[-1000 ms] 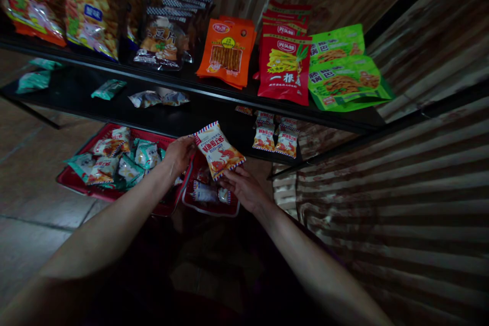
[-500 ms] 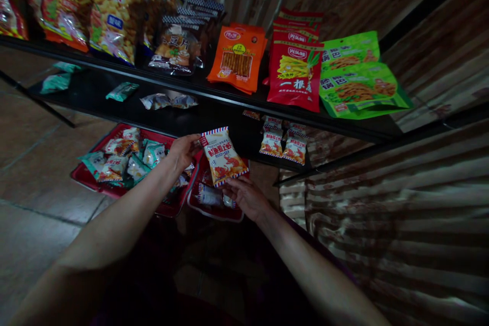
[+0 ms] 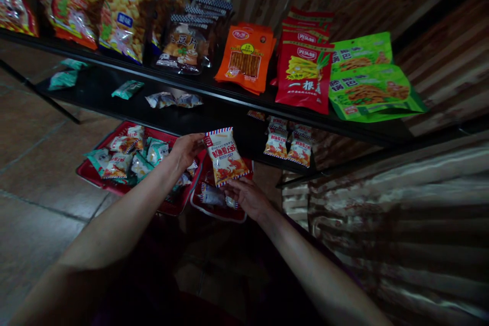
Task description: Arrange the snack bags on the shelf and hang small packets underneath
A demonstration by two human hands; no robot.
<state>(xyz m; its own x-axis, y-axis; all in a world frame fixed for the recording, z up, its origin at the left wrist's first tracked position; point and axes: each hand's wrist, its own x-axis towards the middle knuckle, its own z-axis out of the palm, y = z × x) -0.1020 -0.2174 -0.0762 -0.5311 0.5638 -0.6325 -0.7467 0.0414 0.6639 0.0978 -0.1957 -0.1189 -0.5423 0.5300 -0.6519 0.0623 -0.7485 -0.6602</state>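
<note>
Between my two hands is a small snack bag, white and orange with striped ends, its printed front facing me. My left hand pinches its upper left corner. The fingers of my right hand grip its bottom edge. Below the bag stands a red basket with a few snack packets in it, partly hidden by my right hand. A wider red basket to the left holds several teal and white packets, and my left forearm covers part of it.
A black shelf spans the view, its upper board carrying large snack bags, orange bags, red bags and green bags. Small matching bags stand on the lower board. A curtain hangs at right.
Shelf and baskets sit slightly further right in the view. Both hands still hold the snack bag, which is turned a little more upright.
</note>
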